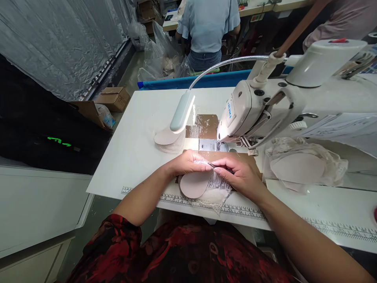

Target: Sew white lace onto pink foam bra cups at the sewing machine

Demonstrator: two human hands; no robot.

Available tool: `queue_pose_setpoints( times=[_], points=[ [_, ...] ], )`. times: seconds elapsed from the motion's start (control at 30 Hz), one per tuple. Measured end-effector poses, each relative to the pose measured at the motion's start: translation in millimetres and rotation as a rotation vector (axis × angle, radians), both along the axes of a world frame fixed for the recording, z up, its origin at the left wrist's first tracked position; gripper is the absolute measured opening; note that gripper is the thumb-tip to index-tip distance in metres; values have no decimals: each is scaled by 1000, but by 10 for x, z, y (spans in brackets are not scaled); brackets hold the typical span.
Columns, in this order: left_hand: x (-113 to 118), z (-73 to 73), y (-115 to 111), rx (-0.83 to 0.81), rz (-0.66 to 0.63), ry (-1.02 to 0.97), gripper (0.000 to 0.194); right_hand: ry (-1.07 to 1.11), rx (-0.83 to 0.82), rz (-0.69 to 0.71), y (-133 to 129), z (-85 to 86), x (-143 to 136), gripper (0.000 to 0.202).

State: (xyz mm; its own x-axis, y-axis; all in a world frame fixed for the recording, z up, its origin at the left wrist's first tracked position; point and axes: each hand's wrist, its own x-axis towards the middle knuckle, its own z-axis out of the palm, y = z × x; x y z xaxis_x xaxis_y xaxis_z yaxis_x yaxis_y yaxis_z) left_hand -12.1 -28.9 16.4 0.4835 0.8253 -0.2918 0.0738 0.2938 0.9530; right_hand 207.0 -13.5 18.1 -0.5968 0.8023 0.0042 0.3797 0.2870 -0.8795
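Observation:
In front of the sewing machine, my left hand (190, 162) pinches the upper edge of a white lace piece (216, 189) with a pale oval pad (194, 184) on it. My right hand (235, 173) is closed around a small dark pointed tool (228, 169), whose tip meets the fabric edge by my left fingertips. The lace hangs below both hands over the table's printed ruler. Just beyond my hands is the machine's metal needle plate (210, 145).
The white sewing machine (238, 112) stands on the table (132, 129) at the right. A lamp (182, 112) hangs over it. Pale pads and lace lie left (167, 139) and right (300, 167). A person in light blue (206, 25) sits beyond.

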Motion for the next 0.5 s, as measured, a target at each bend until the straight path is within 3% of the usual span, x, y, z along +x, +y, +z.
queue_pose_setpoints(
  times=[0.23, 0.5],
  points=[
    [25, -28, 8, 15, -60, 5, 35, -14, -94, 53, 26, 20, 18, 29],
    [41, 2, -1, -8, -112, 28, 43, -29, -27, 56, -2, 58, -73, 21]
  ],
)
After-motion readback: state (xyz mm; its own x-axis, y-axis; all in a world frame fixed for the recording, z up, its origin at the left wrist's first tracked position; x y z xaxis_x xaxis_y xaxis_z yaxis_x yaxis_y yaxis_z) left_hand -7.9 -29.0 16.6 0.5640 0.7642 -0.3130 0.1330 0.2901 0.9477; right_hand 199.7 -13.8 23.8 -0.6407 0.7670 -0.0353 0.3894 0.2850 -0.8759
